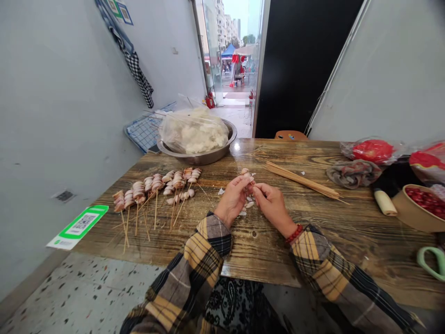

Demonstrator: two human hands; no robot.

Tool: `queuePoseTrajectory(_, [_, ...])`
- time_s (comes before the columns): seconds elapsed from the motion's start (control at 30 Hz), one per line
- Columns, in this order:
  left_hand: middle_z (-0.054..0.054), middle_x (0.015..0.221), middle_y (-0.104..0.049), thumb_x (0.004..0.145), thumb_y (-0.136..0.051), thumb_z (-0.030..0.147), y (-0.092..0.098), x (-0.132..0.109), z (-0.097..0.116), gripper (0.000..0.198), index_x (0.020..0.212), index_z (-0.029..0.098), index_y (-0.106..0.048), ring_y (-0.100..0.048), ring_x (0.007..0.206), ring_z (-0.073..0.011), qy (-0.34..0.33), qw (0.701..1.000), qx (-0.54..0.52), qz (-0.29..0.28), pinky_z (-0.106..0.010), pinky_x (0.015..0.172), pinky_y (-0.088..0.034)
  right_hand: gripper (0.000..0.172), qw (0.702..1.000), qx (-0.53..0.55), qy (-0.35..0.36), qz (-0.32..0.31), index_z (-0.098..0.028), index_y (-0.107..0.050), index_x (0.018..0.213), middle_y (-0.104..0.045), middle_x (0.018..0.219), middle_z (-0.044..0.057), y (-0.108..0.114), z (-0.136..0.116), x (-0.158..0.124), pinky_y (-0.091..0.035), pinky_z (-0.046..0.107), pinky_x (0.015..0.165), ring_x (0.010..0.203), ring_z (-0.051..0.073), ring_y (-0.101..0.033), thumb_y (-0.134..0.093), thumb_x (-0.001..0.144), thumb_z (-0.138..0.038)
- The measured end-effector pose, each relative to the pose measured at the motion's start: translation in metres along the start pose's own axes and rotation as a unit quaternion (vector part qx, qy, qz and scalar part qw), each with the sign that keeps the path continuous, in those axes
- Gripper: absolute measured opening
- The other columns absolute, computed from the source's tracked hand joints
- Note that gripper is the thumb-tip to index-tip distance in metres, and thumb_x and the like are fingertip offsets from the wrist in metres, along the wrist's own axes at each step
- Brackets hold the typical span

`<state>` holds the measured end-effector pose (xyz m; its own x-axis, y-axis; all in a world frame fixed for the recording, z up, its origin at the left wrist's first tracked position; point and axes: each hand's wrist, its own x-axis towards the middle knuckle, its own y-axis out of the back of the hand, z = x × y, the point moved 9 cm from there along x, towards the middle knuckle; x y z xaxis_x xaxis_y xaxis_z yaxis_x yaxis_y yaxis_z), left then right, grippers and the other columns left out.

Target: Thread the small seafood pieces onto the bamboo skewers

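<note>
My left hand [233, 198] and my right hand [273, 204] meet over the middle of the wooden table [347, 232], both pinched on a small skewer with pale food pieces [247, 177] threaded on it. A few loose pale pieces [249, 204] lie on the table just beneath the hands. Several finished skewers [156, 188] lie in a row to the left. A bundle of bare bamboo sticks [302, 181] lies to the right of the hands.
A metal basin [208, 155] with a plastic bag of white food stands at the back left. At the right are a crumpled cloth [352, 172], red-filled bags [373, 150], a paper bowl of red pieces [422, 206] and a green scissors handle [433, 262].
</note>
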<state>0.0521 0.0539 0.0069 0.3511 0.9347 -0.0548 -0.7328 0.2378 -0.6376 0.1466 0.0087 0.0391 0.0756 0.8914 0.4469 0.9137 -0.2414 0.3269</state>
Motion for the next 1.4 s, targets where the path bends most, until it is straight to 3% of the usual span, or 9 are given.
queuePoseTrajectory(0.4, [0.006, 0.067, -0.051, 0.061, -0.078, 0.019, -0.014, -0.003, -0.006, 0.026, 0.076, 0.016, -0.057, -0.047, 0.061, -0.0061, -0.024, 0.999, -0.031, -0.002, -0.019, 0.061, -0.039, 0.028, 1.0, 0.002, -0.008, 0.018, -0.018, -0.064, 0.077, -0.052, 0.054, -0.002, 0.002, 0.003, -0.002, -0.04, 0.024, 0.058, 0.061, 0.016, -0.054, -0.047, 0.089, -0.036])
queuePoseTrajectory(0.63, [0.0, 0.074, -0.058, 0.066, -0.078, 0.037, -0.003, -0.002, -0.005, 0.031, 0.083, 0.014, -0.064, -0.051, 0.063, -0.0086, -0.014, 1.0, 0.004, 0.02, -0.021, 0.058, -0.039, 0.027, 1.0, 0.009, -0.02, -0.001, -0.018, -0.064, 0.078, -0.051, 0.053, -0.003, -0.001, 0.003, 0.001, -0.039, 0.024, 0.057, 0.058, 0.014, -0.052, -0.047, 0.089, -0.037])
queuePoseTrajectory(0.9, [-0.003, 0.085, -0.064, 0.069, -0.075, 0.031, 0.003, 0.0, -0.001, 0.022, 0.081, 0.014, -0.066, -0.053, 0.069, -0.0082, -0.038, 0.999, -0.014, 0.037, -0.02, 0.064, -0.041, 0.027, 1.0, -0.008, 0.004, -0.016, -0.018, -0.062, 0.074, -0.054, 0.058, -0.002, -0.006, -0.003, -0.003, -0.038, 0.023, 0.058, 0.058, 0.013, -0.05, -0.046, 0.09, -0.033])
queuePoseTrajectory(1.13, [-0.003, 0.076, -0.064, 0.071, -0.072, 0.036, 0.001, -0.002, -0.006, 0.023, 0.08, 0.015, -0.07, -0.055, 0.068, -0.0104, -0.05, 0.998, 0.039, 0.025, -0.023, 0.069, -0.042, 0.028, 1.0, -0.013, 0.005, -0.002, -0.017, -0.064, 0.079, -0.061, 0.066, 0.0, -0.004, -0.002, -0.004, -0.04, 0.024, 0.06, 0.061, 0.014, -0.053, -0.045, 0.09, -0.033])
queuePoseTrajectory(1.4, [-0.001, 0.073, -0.061, 0.066, -0.078, 0.039, -0.009, -0.003, -0.01, 0.036, 0.09, 0.014, -0.069, -0.054, 0.06, -0.0106, -0.012, 1.0, 0.024, -0.008, -0.023, 0.053, -0.04, 0.028, 0.999, 0.036, -0.032, 0.0, -0.017, -0.064, 0.08, -0.051, 0.054, -0.004, -0.001, 0.01, 0.002, -0.037, 0.023, 0.052, 0.051, 0.012, -0.047, -0.048, 0.09, -0.037])
